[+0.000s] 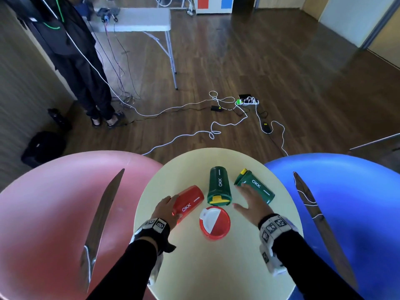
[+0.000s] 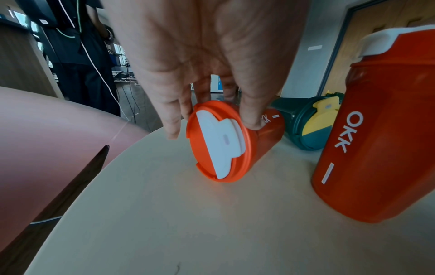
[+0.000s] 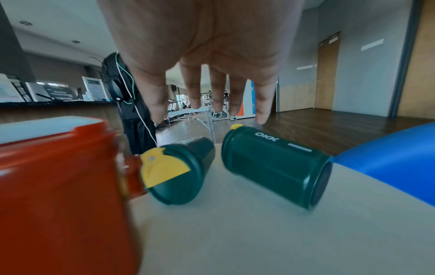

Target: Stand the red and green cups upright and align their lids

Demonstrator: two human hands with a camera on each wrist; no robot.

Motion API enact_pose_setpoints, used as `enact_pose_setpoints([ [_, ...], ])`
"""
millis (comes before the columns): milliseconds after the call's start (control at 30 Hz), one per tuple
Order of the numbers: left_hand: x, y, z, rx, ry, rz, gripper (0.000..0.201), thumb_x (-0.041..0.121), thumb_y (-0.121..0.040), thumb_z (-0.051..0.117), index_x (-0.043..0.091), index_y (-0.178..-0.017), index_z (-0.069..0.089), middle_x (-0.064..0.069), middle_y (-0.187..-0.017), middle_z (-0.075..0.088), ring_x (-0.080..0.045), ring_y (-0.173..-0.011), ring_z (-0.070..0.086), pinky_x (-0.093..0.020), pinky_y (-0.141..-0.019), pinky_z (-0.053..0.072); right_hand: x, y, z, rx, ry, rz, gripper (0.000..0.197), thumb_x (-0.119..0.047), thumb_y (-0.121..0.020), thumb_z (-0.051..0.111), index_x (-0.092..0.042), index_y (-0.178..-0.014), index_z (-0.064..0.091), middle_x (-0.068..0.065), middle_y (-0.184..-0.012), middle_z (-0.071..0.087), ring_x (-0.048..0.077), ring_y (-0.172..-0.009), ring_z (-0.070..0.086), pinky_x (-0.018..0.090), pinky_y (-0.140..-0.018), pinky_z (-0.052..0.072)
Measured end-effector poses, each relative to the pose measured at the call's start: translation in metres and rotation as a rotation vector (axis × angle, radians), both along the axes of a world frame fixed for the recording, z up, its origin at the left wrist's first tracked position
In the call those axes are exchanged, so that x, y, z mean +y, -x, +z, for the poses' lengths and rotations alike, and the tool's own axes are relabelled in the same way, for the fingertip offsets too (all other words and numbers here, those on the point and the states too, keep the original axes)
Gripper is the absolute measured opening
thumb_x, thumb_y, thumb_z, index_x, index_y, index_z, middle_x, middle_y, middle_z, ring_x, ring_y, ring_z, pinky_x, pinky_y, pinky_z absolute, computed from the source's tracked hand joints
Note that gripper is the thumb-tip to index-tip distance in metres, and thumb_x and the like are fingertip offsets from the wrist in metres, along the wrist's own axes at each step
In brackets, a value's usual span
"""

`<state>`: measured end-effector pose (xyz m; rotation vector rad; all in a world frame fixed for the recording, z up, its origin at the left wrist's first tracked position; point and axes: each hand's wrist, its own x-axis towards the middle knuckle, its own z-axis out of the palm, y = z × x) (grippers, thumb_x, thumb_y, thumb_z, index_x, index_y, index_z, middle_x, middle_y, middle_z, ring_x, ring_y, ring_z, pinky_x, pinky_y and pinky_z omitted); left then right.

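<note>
Four lidded cups are on the round yellow table (image 1: 216, 267). One red cup (image 1: 191, 201) lies on its side at the left, and my left hand (image 1: 171, 207) grips it at the lid end; in the left wrist view thumb and fingers (image 2: 172, 128) curl round its white-and-red lid (image 2: 221, 141). A second red cup (image 1: 215, 223) stands upright in the middle. One green cup (image 1: 219, 185) lies with its yellow-tabbed lid toward me. Another green cup (image 1: 256, 188) lies at the right. My right hand (image 1: 240, 195) hovers close over it, fingers (image 3: 261, 115) spread, holding nothing.
A pink round surface (image 1: 54, 213) adjoins the table on the left and a blue one (image 1: 346, 213) on the right. On the wooden floor beyond are white cables (image 1: 216, 126) and a power strip (image 1: 247, 102). A person in black (image 1: 82, 72) stands at the far left beside a folding table (image 1: 138, 20).
</note>
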<state>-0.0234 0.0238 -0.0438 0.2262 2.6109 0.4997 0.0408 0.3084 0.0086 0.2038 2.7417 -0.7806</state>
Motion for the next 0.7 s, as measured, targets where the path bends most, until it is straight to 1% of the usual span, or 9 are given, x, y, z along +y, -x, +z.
enact_pose_setpoints([
  [67, 0.0, -0.001, -0.002, 0.003, -0.014, 0.023, 0.07, 0.031, -0.088, 0.058, 0.023, -0.147, 0.021, -0.01, -0.151, 0.027, -0.028, -0.138, 0.03, -0.035, -0.113, 0.025, 0.016, 0.019, -0.004, -0.009, -0.075, -0.042, 0.07, -0.028, -0.088, 0.06, -0.023, -0.147, 0.024, 0.004, -0.157, 0.015, 0.018, -0.144, 0.014, 0.033, -0.115, 0.018],
  [133, 0.001, -0.002, -0.002, 0.006, -0.027, 0.04, 0.07, 0.03, -0.087, 0.059, 0.023, -0.147, 0.022, -0.009, -0.151, 0.027, -0.028, -0.138, 0.03, -0.035, -0.113, 0.026, 0.027, 0.038, -0.008, -0.049, -0.158, -0.068, 0.075, -0.026, -0.085, 0.064, -0.023, -0.147, 0.023, 0.007, -0.156, 0.015, 0.022, -0.143, 0.018, 0.035, -0.115, 0.023],
  [233, 0.002, -0.002, -0.002, 0.014, -0.04, 0.051, 0.069, 0.029, -0.087, 0.06, 0.023, -0.146, 0.024, -0.009, -0.15, 0.028, -0.028, -0.137, 0.031, -0.035, -0.112, 0.027, 0.037, 0.059, -0.012, -0.111, -0.23, -0.083, 0.077, -0.027, -0.081, 0.067, -0.029, -0.146, 0.025, 0.01, -0.156, 0.014, 0.028, -0.141, 0.022, 0.045, -0.111, 0.029],
  [300, 0.001, -0.003, -0.003, 0.013, -0.038, 0.051, 0.069, 0.029, -0.087, 0.06, 0.023, -0.146, 0.024, -0.009, -0.15, 0.029, -0.028, -0.136, 0.031, -0.035, -0.112, 0.028, 0.04, 0.067, -0.015, -0.164, -0.258, -0.085, 0.076, -0.031, -0.081, 0.066, -0.033, -0.145, 0.025, 0.009, -0.156, 0.011, 0.031, -0.14, 0.021, 0.051, -0.11, 0.029],
  [400, 0.0, -0.004, -0.004, 0.012, -0.04, 0.067, 0.069, 0.03, -0.086, 0.06, 0.024, -0.146, 0.024, -0.007, -0.15, 0.028, -0.027, -0.136, 0.031, -0.036, -0.112, 0.028, 0.043, 0.075, -0.02, -0.228, -0.297, -0.084, 0.078, -0.032, -0.082, 0.065, -0.039, -0.145, 0.021, 0.008, -0.156, 0.005, 0.036, -0.139, 0.02, 0.056, -0.108, 0.028],
  [467, 0.001, -0.004, -0.005, 0.014, -0.045, 0.075, 0.069, 0.029, -0.086, 0.061, 0.024, -0.145, 0.025, -0.007, -0.15, 0.029, -0.027, -0.136, 0.031, -0.036, -0.112, 0.028, 0.045, 0.078, -0.025, -0.232, -0.288, -0.094, 0.083, -0.026, -0.082, 0.066, -0.042, -0.145, 0.015, 0.01, -0.157, 0.002, 0.04, -0.139, 0.021, 0.055, -0.108, 0.03],
  [567, 0.001, -0.005, -0.005, 0.014, -0.074, 0.089, 0.07, 0.026, -0.084, 0.063, 0.025, -0.145, 0.027, -0.007, -0.15, 0.029, -0.027, -0.136, 0.031, -0.034, -0.112, 0.027, 0.046, 0.078, -0.03, -0.263, -0.283, -0.066, 0.095, -0.014, -0.081, 0.066, -0.047, -0.145, 0.004, 0.013, -0.157, 0.0, 0.042, -0.134, 0.033, 0.044, -0.104, 0.039],
  [633, 0.001, -0.005, -0.006, 0.011, -0.084, 0.1, 0.071, 0.026, -0.083, 0.064, 0.026, -0.145, 0.028, -0.006, -0.15, 0.029, -0.026, -0.136, 0.031, -0.034, -0.112, 0.027, 0.046, 0.076, -0.03, -0.286, -0.344, -0.021, 0.094, -0.011, -0.082, 0.064, -0.048, -0.144, 0.002, 0.014, -0.156, 0.003, 0.041, -0.13, 0.037, 0.041, -0.099, 0.043],
  [700, 0.001, -0.005, -0.006, 0.009, -0.08, 0.108, 0.072, 0.027, -0.083, 0.064, 0.026, -0.145, 0.027, -0.005, -0.15, 0.029, -0.026, -0.137, 0.031, -0.035, -0.112, 0.028, 0.045, 0.074, -0.03, -0.275, -0.39, -0.002, 0.091, -0.007, -0.084, 0.059, -0.049, -0.143, 0.005, 0.014, -0.155, 0.007, 0.04, -0.128, 0.036, 0.042, -0.095, 0.045],
])
